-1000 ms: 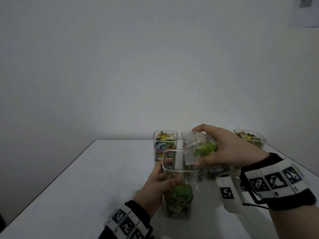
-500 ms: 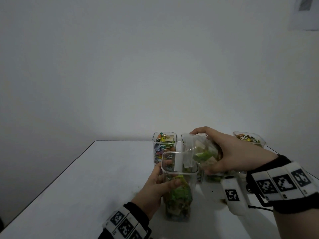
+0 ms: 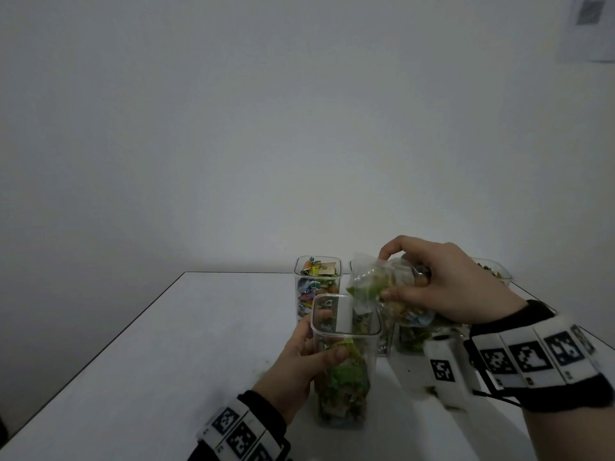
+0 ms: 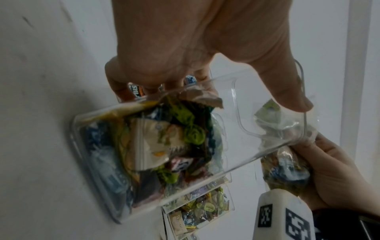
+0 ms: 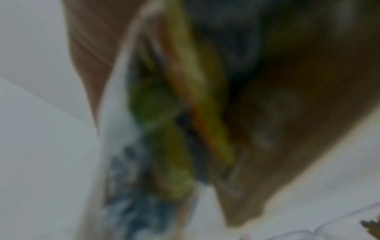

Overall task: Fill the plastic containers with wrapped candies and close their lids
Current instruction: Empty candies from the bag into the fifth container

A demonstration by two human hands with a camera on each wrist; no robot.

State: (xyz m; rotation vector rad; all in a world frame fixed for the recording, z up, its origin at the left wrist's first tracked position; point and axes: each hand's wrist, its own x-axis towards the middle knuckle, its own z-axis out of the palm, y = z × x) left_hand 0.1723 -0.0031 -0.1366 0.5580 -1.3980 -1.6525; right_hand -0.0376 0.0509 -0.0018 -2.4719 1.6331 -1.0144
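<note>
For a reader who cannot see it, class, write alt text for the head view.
A right hand tips a clear bag of candies over an open container gripped by the left hand on a white table. The container is partly filled; more candy-filled containers stand behind.

You have five clear square plastic containers in view: one near container (image 3: pixel 344 367), half full of wrapped candies, a second (image 3: pixel 317 284) behind it, two more (image 3: pixel 386 341) (image 3: pixel 412 337) partly hidden, and one (image 3: pixel 496 276) far right. There is one clear plastic bag of candies (image 3: pixel 382 287) and two hands (image 3: pixel 299 367) (image 3: pixel 446 287).
</note>
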